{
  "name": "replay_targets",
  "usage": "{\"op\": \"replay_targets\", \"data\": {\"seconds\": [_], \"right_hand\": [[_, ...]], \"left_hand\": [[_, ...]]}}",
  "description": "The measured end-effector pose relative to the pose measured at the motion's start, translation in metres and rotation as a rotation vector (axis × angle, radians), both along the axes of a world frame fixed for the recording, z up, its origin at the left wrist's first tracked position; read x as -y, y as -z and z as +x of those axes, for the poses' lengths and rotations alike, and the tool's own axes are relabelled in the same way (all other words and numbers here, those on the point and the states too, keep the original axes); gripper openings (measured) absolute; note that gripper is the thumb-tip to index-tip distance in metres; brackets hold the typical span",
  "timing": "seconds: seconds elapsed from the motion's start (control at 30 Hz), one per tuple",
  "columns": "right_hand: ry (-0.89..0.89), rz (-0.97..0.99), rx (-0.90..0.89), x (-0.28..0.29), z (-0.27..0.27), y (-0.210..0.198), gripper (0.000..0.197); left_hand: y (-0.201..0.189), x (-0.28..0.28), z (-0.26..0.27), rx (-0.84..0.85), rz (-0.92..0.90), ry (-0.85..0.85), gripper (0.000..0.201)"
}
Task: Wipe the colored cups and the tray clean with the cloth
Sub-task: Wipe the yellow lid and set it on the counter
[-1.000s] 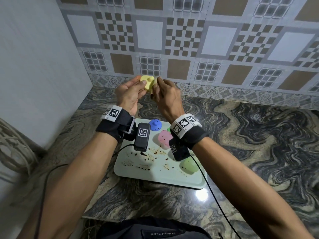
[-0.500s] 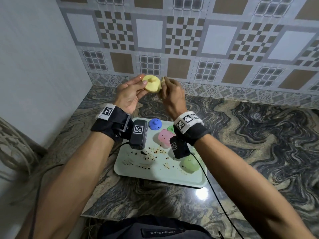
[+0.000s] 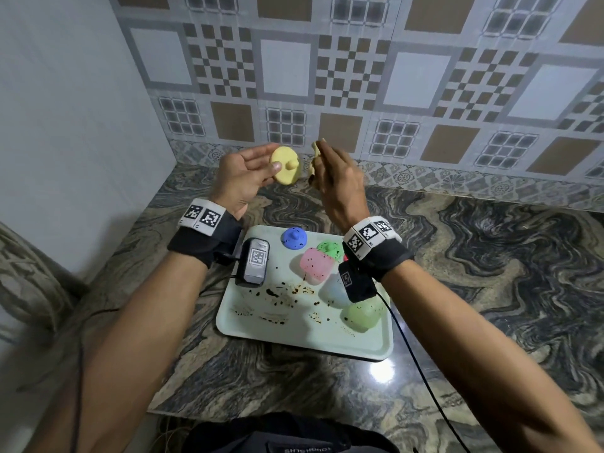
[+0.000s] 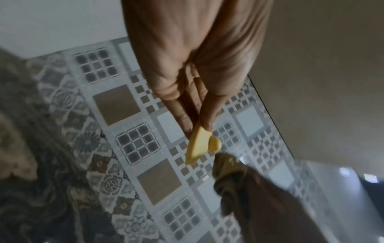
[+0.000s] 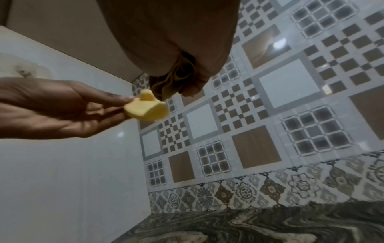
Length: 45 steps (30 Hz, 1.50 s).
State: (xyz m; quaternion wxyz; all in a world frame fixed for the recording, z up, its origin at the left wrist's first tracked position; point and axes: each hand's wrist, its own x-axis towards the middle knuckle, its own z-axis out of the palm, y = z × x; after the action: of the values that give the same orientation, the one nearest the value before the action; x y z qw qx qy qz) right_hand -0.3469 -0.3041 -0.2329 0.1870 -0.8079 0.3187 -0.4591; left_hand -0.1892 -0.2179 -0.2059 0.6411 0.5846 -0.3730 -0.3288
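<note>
My left hand (image 3: 251, 173) pinches a round yellow lid with a knob (image 3: 286, 165) by its edge, held up above the counter; the yellow lid (image 4: 197, 148) (image 5: 146, 109) shows in both wrist views. Just to its right, my right hand (image 3: 333, 178) grips a bunched yellowish cloth (image 3: 314, 160) (image 5: 172, 78), a small gap from the lid. Below lies the pale green tray (image 3: 327, 338) with dark specks. On it sit a blue lid (image 3: 294, 238), a green piece (image 3: 331, 249), a pink cup (image 3: 315, 266), a pale blue cup (image 3: 333, 291) and a light green cup (image 3: 362, 315), all speckled.
The tray rests on a dark marbled counter (image 3: 490, 289) in a corner. A plain white wall (image 3: 65, 142) stands on the left and a patterned tiled wall (image 3: 376, 76) at the back. Camera cables (image 3: 421, 371) trail off both wrists towards the counter's front edge.
The cloth was pressed against the yellow lid; now my right hand has drawn it slightly away. The lid has turned so its knob faces me.
</note>
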Motion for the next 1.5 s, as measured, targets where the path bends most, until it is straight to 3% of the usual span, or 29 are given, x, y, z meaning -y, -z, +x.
{"op": "replay_targets", "data": {"seconds": [0.2,0.4,0.57,0.8,0.9,1.0,1.13,1.33,1.5], "right_hand": [[-0.097,-0.133,-0.031,-0.015,0.015,0.003,0.039],[0.003,0.068,0.035,0.0,0.013,-0.003,0.034],[-0.054,-0.024,0.043,-0.013,0.024,-0.005,0.036],[-0.028,0.034,0.054,-0.009,0.025,-0.011,0.035],[-0.051,0.042,-0.035,-0.01,0.026,-0.009,0.032],[-0.011,0.106,-0.051,0.004,0.016,-0.003,0.031],[-0.036,-0.017,0.069,-0.018,0.019,0.004,0.033],[-0.023,0.168,-0.002,-0.023,-0.002,0.049,0.039],[0.024,0.088,0.124,-0.056,0.004,0.063,0.035]], "left_hand": [[-0.004,0.007,-0.021,0.284,-0.09,-0.069,0.045],[0.005,0.008,-0.022,0.307,-0.159,-0.134,0.047],[0.006,0.008,-0.024,0.314,-0.184,-0.092,0.044],[0.017,0.002,-0.019,0.308,-0.193,-0.082,0.043],[0.018,0.0,-0.016,0.313,-0.216,-0.1,0.043],[0.024,-0.001,-0.009,0.289,-0.2,-0.094,0.044],[0.024,-0.004,-0.009,0.247,-0.206,-0.049,0.047],[0.055,-0.021,0.004,0.005,-0.115,-0.01,0.044],[0.079,-0.036,-0.01,-0.183,-0.063,0.06,0.041]]}}
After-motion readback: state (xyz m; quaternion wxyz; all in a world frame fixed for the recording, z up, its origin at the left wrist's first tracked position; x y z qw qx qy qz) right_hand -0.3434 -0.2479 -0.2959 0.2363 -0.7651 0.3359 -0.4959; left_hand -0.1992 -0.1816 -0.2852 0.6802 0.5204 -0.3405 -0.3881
